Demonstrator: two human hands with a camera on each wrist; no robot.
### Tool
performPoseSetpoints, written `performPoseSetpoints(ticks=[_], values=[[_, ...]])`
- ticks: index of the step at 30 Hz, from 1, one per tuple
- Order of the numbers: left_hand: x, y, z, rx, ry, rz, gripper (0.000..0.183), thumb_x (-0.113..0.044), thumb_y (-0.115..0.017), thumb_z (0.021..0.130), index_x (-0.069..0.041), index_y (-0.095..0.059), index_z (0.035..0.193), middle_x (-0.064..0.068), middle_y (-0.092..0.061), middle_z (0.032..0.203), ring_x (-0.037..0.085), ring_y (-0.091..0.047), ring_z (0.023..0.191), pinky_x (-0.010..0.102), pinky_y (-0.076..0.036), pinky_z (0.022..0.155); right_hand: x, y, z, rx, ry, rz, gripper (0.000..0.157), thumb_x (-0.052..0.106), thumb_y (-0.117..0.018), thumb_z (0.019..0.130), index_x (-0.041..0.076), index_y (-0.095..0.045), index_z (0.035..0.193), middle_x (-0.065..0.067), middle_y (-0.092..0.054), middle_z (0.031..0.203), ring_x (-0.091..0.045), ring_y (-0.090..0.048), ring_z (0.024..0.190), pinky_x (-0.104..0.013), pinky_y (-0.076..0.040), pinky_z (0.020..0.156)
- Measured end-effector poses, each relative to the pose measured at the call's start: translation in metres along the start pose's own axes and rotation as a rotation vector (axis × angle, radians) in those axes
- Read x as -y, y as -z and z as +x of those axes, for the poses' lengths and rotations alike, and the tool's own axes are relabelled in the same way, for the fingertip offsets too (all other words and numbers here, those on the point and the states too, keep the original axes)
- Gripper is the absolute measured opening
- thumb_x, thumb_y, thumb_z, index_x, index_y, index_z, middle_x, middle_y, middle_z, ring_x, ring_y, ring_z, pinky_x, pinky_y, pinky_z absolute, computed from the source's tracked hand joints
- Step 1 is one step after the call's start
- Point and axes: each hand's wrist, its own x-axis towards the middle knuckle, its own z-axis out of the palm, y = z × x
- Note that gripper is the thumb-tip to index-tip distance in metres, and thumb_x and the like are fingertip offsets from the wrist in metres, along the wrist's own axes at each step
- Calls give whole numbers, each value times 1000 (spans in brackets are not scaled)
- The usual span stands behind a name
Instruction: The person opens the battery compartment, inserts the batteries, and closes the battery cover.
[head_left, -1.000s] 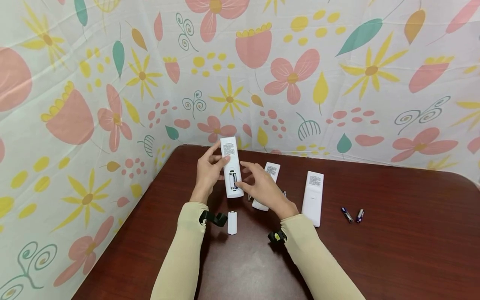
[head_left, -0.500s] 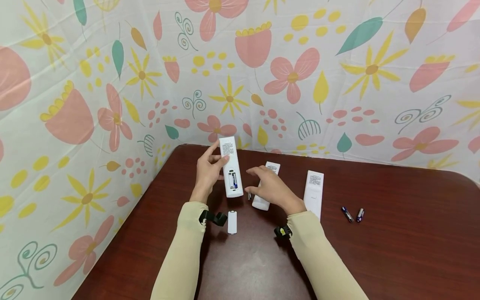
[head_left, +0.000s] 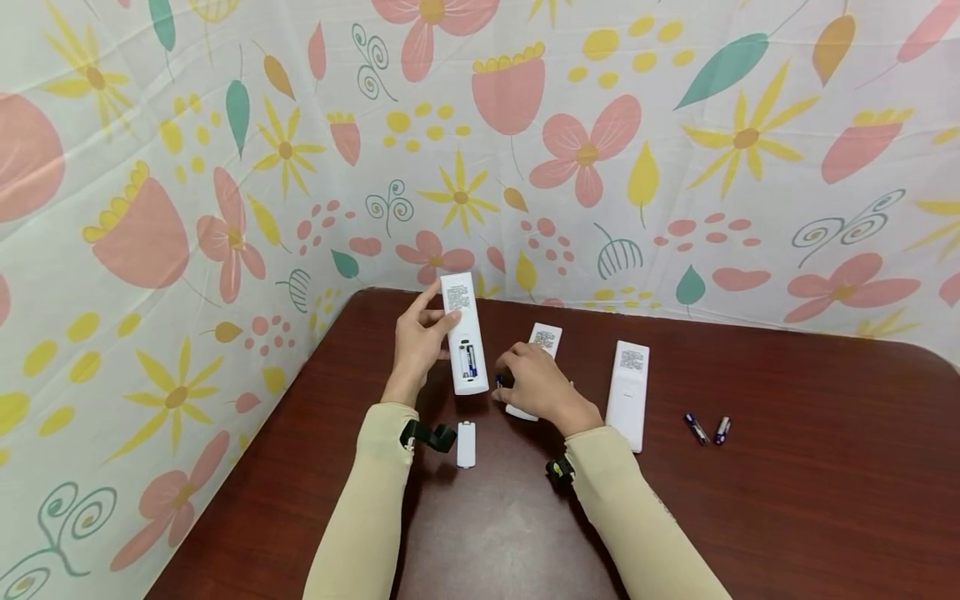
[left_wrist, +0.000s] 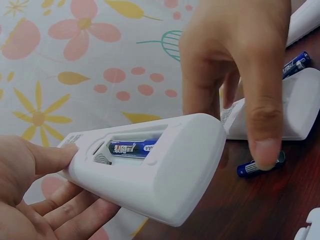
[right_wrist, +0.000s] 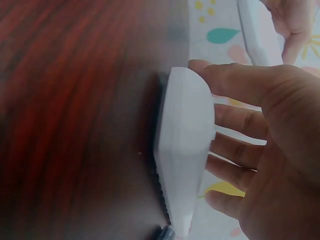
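Above the bench (head_left: 495,533): white remote (head_left: 465,332), clasped by left hand (head_left: 420,342), one fitted battery (left_wrist: 132,149); right hand (head_left: 536,379), digits apart, at loose battery (left_wrist: 247,170). Apparent step: battery loading; next calls for a pinch.

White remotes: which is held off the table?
The leftmost remote in the head view, gripped in the left hand. The middle remote, partly behind the right hand, and the rightmost remote lie on the table.

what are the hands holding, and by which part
The left hand holds a white remote by the half with printed text; whether the right hand grips the loose battery beside it cannot be told.
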Motion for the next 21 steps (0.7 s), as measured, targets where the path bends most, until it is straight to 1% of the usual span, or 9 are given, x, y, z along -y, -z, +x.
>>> performPoseSetpoints(ticks=[4, 8, 13, 19, 21], values=[[-1, 0, 0, 1, -3, -1, 61, -15, -76, 102, -36, -57, 156, 14, -69, 113, 29, -72, 87, 40, -65, 59, 2, -3, -1, 27, -20, -16, 38, 22, -88, 89, -2, -76, 115, -17, -65, 119, -38, -58, 114, -52, -47, 105], [-1, 0, 0, 6, -6, 6, 60, -16, -75, 103, -36, -56, 156, 14, -69, 113, 30, -72, 88, 43, -65, 62, 2, -5, -1, 58, -46, -16, 39, 23, -86, 92, -3, -76, 118, -17, -64, 122, -37, -56, 116, -52, -46, 106], [-2, -1, 0, 5, -4, 15, 60, -16, -75, 103, -35, -56, 156, 14, -69, 113, 29, -72, 88, 46, -66, 64, 1, -7, 0, 74, -71, -3, 37, 25, -85, 94, -2, -76, 117, -16, -63, 121, -36, -55, 114, -51, -47, 104], [-1, 0, 0, 6, -7, 5, 60, -16, -75, 102, -36, -57, 156, 14, -68, 113, 29, -72, 86, 39, -65, 59, 3, -7, 0, 67, -79, 0, 30, 25, -88, 91, 3, -74, 107, -11, -62, 112, -33, -53, 104, -50, -49, 97], [-1, 0, 0, 5, -6, 2, 60, -16, -76, 102, -36, -57, 155, 14, -68, 112, 29, -72, 87, 38, -64, 58, 3, -7, 0, 65, -76, -5, 31, 25, -88, 91, 4, -74, 107, -10, -62, 110, -32, -54, 103, -49, -49, 96]])
